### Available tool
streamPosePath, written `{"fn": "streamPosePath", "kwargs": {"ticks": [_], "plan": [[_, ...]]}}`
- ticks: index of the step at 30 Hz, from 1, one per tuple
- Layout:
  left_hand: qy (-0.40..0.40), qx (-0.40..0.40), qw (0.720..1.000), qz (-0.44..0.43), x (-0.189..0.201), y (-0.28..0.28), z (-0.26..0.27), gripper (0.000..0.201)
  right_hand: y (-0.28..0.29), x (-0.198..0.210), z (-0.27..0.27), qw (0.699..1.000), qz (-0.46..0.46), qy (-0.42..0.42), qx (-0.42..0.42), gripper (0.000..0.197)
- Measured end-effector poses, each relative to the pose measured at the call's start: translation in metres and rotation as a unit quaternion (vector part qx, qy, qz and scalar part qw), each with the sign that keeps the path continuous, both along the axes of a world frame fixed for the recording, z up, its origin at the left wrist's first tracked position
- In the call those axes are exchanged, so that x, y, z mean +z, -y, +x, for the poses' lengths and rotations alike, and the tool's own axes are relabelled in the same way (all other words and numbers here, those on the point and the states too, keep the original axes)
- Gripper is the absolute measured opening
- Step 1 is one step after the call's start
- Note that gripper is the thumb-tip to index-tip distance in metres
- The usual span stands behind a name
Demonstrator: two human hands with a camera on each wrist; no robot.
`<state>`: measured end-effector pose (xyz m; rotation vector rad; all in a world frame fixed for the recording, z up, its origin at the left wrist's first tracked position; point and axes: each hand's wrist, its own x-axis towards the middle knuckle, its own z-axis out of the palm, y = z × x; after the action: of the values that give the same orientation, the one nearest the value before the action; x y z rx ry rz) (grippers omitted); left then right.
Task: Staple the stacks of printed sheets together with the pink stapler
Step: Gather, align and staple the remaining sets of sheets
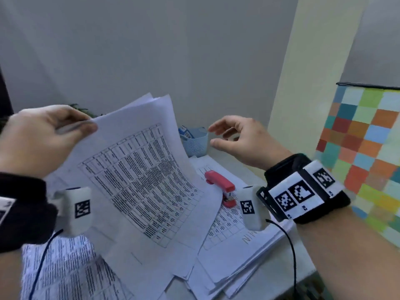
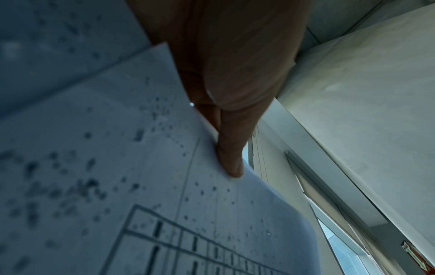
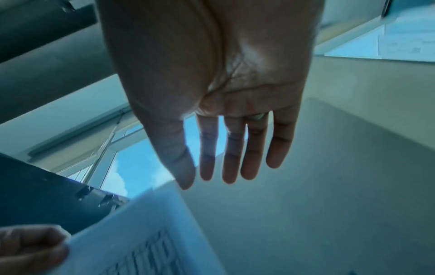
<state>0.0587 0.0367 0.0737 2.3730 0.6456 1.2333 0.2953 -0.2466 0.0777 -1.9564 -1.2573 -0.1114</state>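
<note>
My left hand (image 1: 71, 126) pinches the upper left corner of a stack of printed sheets (image 1: 138, 174) and holds it raised and tilted above the table. In the left wrist view the fingers (image 2: 230, 161) grip the sheets' (image 2: 117, 176) edge. My right hand (image 1: 225, 137) hovers to the right of the stack with relaxed fingers and holds nothing; the right wrist view shows its fingers (image 3: 230, 160) straight, above the stack's corner (image 3: 141, 232). The pink stapler (image 1: 221, 188) lies on other printed sheets (image 1: 233, 226), below the right hand.
A blue basket (image 1: 194, 140) stands at the back by the wall. More printed sheets (image 1: 65, 271) lie at the front left. A coloured checkered panel (image 1: 368, 152) stands to the right. A green plant (image 1: 82, 110) peeks out behind the left hand.
</note>
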Motion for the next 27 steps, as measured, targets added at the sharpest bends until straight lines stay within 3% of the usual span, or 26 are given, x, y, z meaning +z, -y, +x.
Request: {"fn": "streamPosePath", "kwargs": {"ticks": [4, 6, 8, 11, 14, 16, 19, 22, 24, 27], "plan": [[0.023, -0.015, 1.0, 0.008, 0.016, 0.04, 0.001, 0.009, -0.053, -0.008, 0.002, 0.996, -0.025, -0.077, 0.048, 0.068], [0.042, -0.013, 0.999, -0.011, 0.021, 0.046, -0.002, 0.012, -0.072, -0.012, 0.002, 0.986, -0.038, -0.136, 0.092, 0.081], [0.066, -0.016, 0.998, 0.011, 0.022, 0.052, -0.003, 0.018, -0.086, -0.015, 0.002, 0.97, -0.031, -0.197, 0.138, 0.072], [0.084, 0.004, 0.995, 0.047, 0.024, 0.058, -0.003, 0.031, -0.1, -0.019, -0.001, 0.955, 0.005, -0.239, 0.177, 0.04], [0.06, 0.135, 0.981, 0.127, 0.024, 0.057, -0.002, 0.038, -0.103, -0.022, -0.003, 0.947, 0.068, -0.265, 0.166, 0.027], [0.08, 0.211, 0.963, 0.147, 0.025, 0.055, -0.006, 0.044, -0.102, -0.022, -0.003, 0.935, 0.131, -0.291, 0.153, 0.035], [0.103, 0.187, 0.975, 0.061, 0.025, 0.043, -0.013, 0.077, -0.099, -0.017, -0.003, 0.908, 0.211, -0.329, 0.151, 0.05], [0.085, 0.038, 0.987, -0.127, 0.026, 0.045, -0.009, 0.096, -0.092, -0.009, -0.006, 0.884, 0.247, -0.357, 0.177, 0.058], [0.108, -0.04, 0.972, -0.204, 0.027, 0.058, -0.003, 0.081, -0.089, -0.002, -0.011, 0.881, 0.26, -0.352, 0.181, 0.062], [0.185, -0.101, 0.959, -0.187, 0.033, 0.075, 0.005, 0.025, -0.087, 0.012, -0.019, 0.883, 0.289, -0.326, 0.171, 0.06]]}}
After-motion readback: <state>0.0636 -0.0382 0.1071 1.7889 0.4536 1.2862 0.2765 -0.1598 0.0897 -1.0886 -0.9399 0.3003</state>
